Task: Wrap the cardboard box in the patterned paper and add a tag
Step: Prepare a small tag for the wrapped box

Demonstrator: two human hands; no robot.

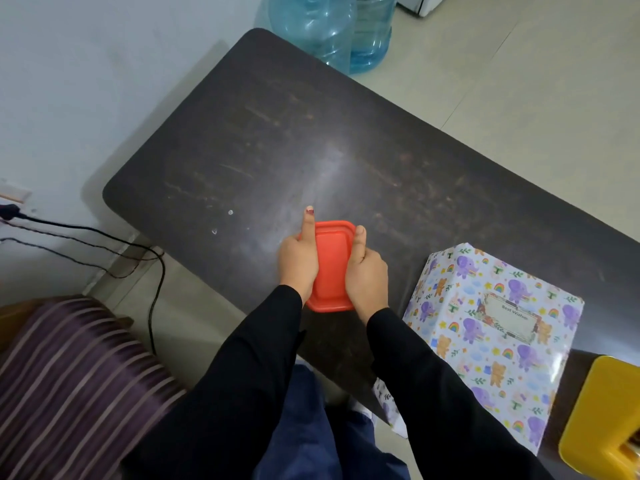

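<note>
The box [485, 362] stands at the right of the dark table [277, 150], fully covered in white paper printed with elephants, bears and rainbows. A "Best Wishes" tag [509, 318] lies on its top face. My left hand [299, 258] and my right hand [367, 275] grip the two long sides of a red lidded container [330, 268] near the table's front edge, thumbs lying along its lid. A scrap of the patterned paper [389, 403] hangs below the table edge beside my right sleeve.
A yellow object [602, 420] sits at the lower right corner. Two blue water jugs [332, 26] stand on the floor beyond the table's far end. A striped purple cushion [69, 375] is at the lower left, with black cables [104, 237] along the wall.
</note>
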